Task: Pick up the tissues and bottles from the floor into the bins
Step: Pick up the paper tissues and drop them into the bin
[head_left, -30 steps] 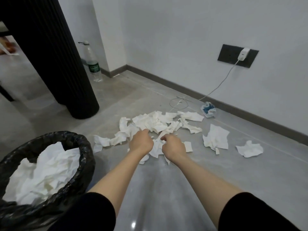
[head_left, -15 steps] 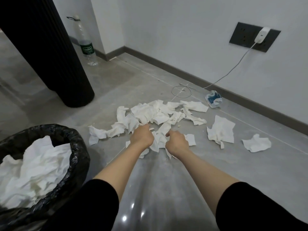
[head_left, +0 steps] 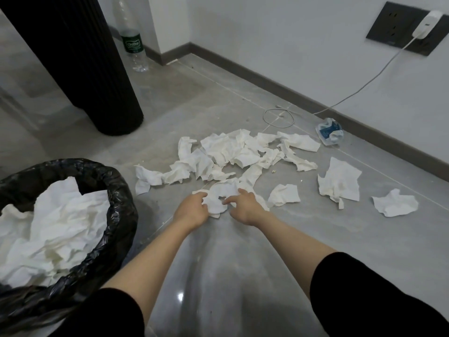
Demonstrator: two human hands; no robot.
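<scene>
Several crumpled white tissues (head_left: 233,152) lie scattered on the grey floor ahead of me. My left hand (head_left: 192,210) and my right hand (head_left: 244,206) meet over one bunched tissue (head_left: 220,198) at the near edge of the pile, fingers curled onto it from both sides. A bin (head_left: 114,227) lined with a black bag stands at my left, holding many white tissues. A clear plastic bottle (head_left: 133,42) with a green label stands upright by the wall corner. A crumpled blue and clear wrapper (head_left: 330,131) lies by the skirting board.
A black ribbed column (head_left: 80,57) rises between the bin and the bottle. A white charger (head_left: 427,23) sits in a dark wall socket; its cable (head_left: 279,116) runs down and coils on the floor behind the pile. Three separate tissues (head_left: 340,182) lie to the right.
Both hands have drawn back toward me, pulling a bunch of tissue out of the pile between them. The camera has dipped and moved closer to the floor.
</scene>
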